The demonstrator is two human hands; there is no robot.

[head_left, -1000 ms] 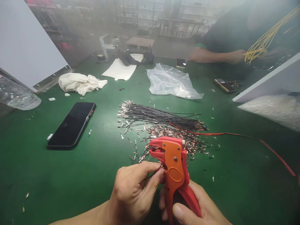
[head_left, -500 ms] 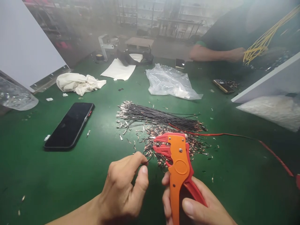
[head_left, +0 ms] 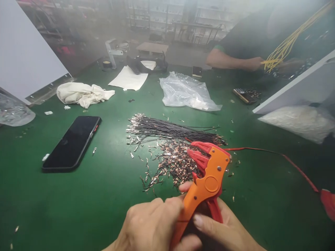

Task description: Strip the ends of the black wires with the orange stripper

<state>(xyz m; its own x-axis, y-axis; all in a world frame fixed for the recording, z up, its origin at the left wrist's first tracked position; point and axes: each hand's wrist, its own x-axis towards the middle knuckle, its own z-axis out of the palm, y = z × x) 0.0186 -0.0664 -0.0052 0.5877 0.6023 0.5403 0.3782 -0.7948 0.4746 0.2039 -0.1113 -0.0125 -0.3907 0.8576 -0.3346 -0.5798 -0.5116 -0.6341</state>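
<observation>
My right hand (head_left: 222, 226) grips an orange and red wire stripper (head_left: 210, 184), its jaws pointing up and left above the scraps. My left hand (head_left: 154, 223) is curled against the lower end of the orange handle, slightly blurred. Its fingertips are partly hidden, so what they pinch cannot be made out. Under and beside the jaws lies a pile of short black wire scraps (head_left: 178, 164) with copper strands. Just behind it is a bundle of black wires (head_left: 172, 127), with metal terminals on the left ends and bare copper on the right.
A phone (head_left: 72, 143) lies at left, a white cloth (head_left: 83, 94) behind it. Farther back are a plastic bag (head_left: 188, 90) and white paper (head_left: 128, 78). A red strip (head_left: 298, 167) crosses at right. A co-worker's hand (head_left: 253, 63) holds yellow wires (head_left: 282, 52).
My left hand has moved right, from holding a black wire near the jaws to the stripper's handle. The stripper has shifted right and tilted, uncovering more scraps. The view has shifted slightly.
</observation>
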